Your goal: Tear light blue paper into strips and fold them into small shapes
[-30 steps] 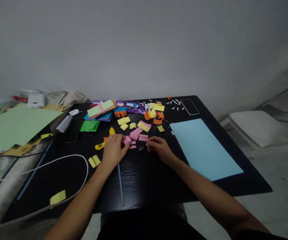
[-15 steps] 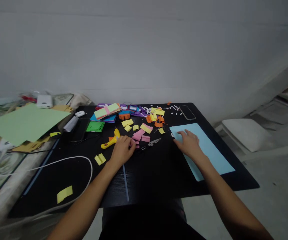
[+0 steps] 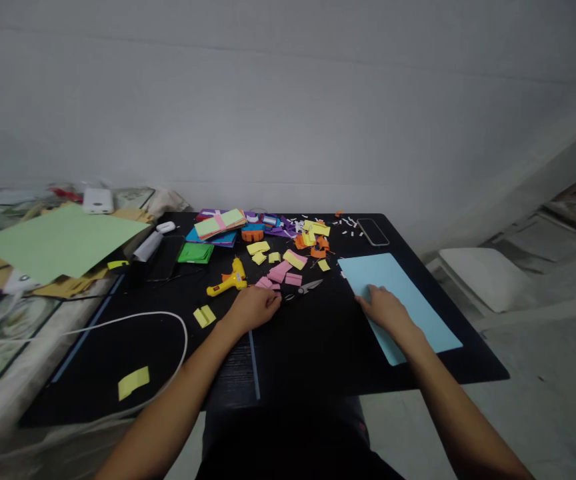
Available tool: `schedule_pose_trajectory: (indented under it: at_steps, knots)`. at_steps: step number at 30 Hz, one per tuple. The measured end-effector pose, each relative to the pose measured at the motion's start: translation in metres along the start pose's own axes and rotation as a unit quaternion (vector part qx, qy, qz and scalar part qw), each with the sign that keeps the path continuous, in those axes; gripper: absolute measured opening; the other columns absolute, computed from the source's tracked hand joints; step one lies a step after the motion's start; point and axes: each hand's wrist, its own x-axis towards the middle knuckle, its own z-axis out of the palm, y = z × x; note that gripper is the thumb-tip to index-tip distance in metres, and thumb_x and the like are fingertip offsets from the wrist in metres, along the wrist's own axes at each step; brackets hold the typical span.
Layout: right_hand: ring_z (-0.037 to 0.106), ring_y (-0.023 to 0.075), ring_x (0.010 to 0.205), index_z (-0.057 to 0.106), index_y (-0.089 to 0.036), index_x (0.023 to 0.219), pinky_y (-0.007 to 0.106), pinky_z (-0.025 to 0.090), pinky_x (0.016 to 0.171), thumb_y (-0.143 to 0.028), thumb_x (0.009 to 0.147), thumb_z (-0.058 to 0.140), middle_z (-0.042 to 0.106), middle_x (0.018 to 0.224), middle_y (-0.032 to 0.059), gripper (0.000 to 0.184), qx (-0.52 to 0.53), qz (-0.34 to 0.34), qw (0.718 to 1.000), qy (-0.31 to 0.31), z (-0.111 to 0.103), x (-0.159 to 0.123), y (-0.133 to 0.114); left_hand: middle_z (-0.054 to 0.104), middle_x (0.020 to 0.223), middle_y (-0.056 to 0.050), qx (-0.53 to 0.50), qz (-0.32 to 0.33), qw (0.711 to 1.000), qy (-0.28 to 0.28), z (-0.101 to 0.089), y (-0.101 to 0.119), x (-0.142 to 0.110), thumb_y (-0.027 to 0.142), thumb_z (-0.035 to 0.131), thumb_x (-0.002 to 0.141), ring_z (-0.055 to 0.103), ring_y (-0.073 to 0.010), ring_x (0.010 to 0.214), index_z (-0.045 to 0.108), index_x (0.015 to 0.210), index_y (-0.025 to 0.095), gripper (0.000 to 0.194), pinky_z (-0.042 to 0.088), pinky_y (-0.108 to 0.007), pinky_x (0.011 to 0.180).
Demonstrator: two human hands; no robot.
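Observation:
My right hand [image 3: 387,310] lies on the left part of a light blue sheet of paper [image 3: 421,303], its fingers stretched out and its thumb near the sheet's left edge. My left hand [image 3: 257,307] rests on the black table with its fingers curled in; whatever they may hold is hidden. Just beyond it lie pink paper pieces [image 3: 279,271], and to its right a pair of scissors [image 3: 309,287], the handles hard to make out against the dark top. A yellow glue gun [image 3: 229,279] lies to the upper left of this hand.
Folded yellow slips [image 3: 204,316], orange pieces [image 3: 319,246] and white scraps cover the table's back. Stacked coloured paper [image 3: 221,223] and green paper [image 3: 195,253] lie farther left. A white cable [image 3: 184,327] loops at left. A phone [image 3: 373,232] lies back right; a white stool [image 3: 483,277] stands beyond.
My right hand has come down onto the light blue sheet, its fingers less spread. My left hand stays curled near the pink pieces, slightly lower relative to the glue gun. The view has shifted a little.

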Motion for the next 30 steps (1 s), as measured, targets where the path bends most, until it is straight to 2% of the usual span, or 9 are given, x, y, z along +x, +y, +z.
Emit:
schedule_pose_trajectory:
  at_steps: [7,13,16,18,20,22,23,27,30]
  knots:
    - [0.068,0.0351,0.118,0.065,-0.010,0.132,0.038,0.050,0.092,-0.039,0.104,0.050,0.070,0.128,0.0231,0.043,0.030,-0.039,0.999,0.011,-0.006,0.001,0.011,0.074,0.074,-0.010,0.044,-0.095,0.994,-0.019,-0.008,0.002,0.002,0.045,0.045,0.102,0.069,-0.0248,0.073,0.074,0.074,0.020,0.047,0.036,-0.032,0.066]
    - [0.073,0.0328,0.099,0.075,-0.013,0.103,0.035,0.048,0.078,-0.024,0.100,0.045,0.078,0.103,0.0197,0.032,0.045,0.002,0.997,0.056,-0.029,-0.007,0.009,0.074,0.073,-0.009,0.041,-0.121,0.992,0.005,-0.010,0.003,0.001,0.039,0.046,0.101,0.069,-0.0239,0.073,0.071,0.071,0.019,0.044,0.032,-0.031,0.062]
    - [0.070,0.0279,0.085,0.073,-0.018,0.085,0.034,0.047,0.075,-0.028,0.094,0.053,0.076,0.087,0.0125,0.025,0.149,-0.038,0.982,0.108,-0.052,-0.026,0.015,0.071,0.071,-0.008,0.033,-0.130,0.990,0.031,-0.010,0.002,0.001,0.041,0.042,0.103,0.066,-0.0215,0.070,0.066,0.068,0.019,0.048,0.031,-0.031,0.062]
    - [0.065,0.0241,0.076,0.070,-0.021,0.077,0.033,0.048,0.070,-0.040,0.088,0.061,0.072,0.079,0.0071,0.024,0.306,-0.138,0.936,0.107,-0.073,-0.044,0.023,0.068,0.070,-0.006,0.019,-0.127,0.990,0.062,-0.010,0.001,0.001,0.043,0.040,0.104,0.064,-0.0203,0.070,0.063,0.068,0.019,0.049,0.032,-0.031,0.063]
    - [0.060,0.0220,0.069,0.068,-0.024,0.075,0.033,0.049,0.064,-0.050,0.079,0.073,0.068,0.074,0.0050,0.027,0.470,-0.199,0.856,0.082,-0.092,-0.058,0.030,0.064,0.069,-0.004,-0.028,-0.108,0.987,0.116,-0.009,0.000,0.001,0.045,0.041,0.104,0.061,-0.0190,0.069,0.059,0.068,0.020,0.047,0.034,-0.031,0.064]
    - [0.053,0.0188,0.057,0.063,-0.026,0.070,0.033,0.047,0.054,-0.053,0.075,0.075,0.062,0.066,0.0036,0.030,0.599,-0.177,0.777,0.084,-0.103,-0.063,0.028,0.060,0.066,-0.002,-0.107,-0.086,0.976,0.172,-0.008,-0.001,0.000,0.047,0.044,0.102,0.057,-0.0175,0.066,0.055,0.068,0.021,0.045,0.035,-0.030,0.064]
    - [0.053,0.0179,0.057,0.065,-0.026,0.073,0.032,0.047,0.052,-0.052,0.074,0.076,0.061,0.068,0.0031,0.028,0.632,-0.162,0.752,0.092,-0.105,-0.060,0.023,0.058,0.065,-0.001,-0.150,-0.081,0.967,0.189,-0.008,-0.001,0.000,0.049,0.045,0.101,0.055,-0.0169,0.065,0.055,0.068,0.021,0.044,0.036,-0.030,0.064]
    - [0.056,0.0154,0.060,0.065,-0.021,0.076,0.026,0.048,0.046,-0.048,0.064,0.084,0.060,0.068,0.0008,0.035,0.659,-0.096,0.741,0.087,-0.082,-0.038,-0.011,0.063,0.072,-0.003,-0.372,-0.082,0.913,0.148,-0.008,-0.003,0.002,0.065,0.046,0.097,0.059,-0.0182,0.068,0.062,0.081,0.019,0.051,0.044,-0.030,0.063]
    - [0.059,0.0162,0.059,0.067,-0.021,0.082,0.028,0.053,0.048,-0.052,0.070,0.083,0.059,0.066,-0.0006,0.038,0.654,-0.116,0.744,0.072,-0.049,-0.027,-0.032,0.072,0.091,-0.011,-0.582,-0.069,0.809,0.036,-0.010,-0.005,0.004,0.083,0.042,0.087,0.069,-0.0245,0.079,0.068,0.103,0.017,0.073,0.053,-0.033,0.061]
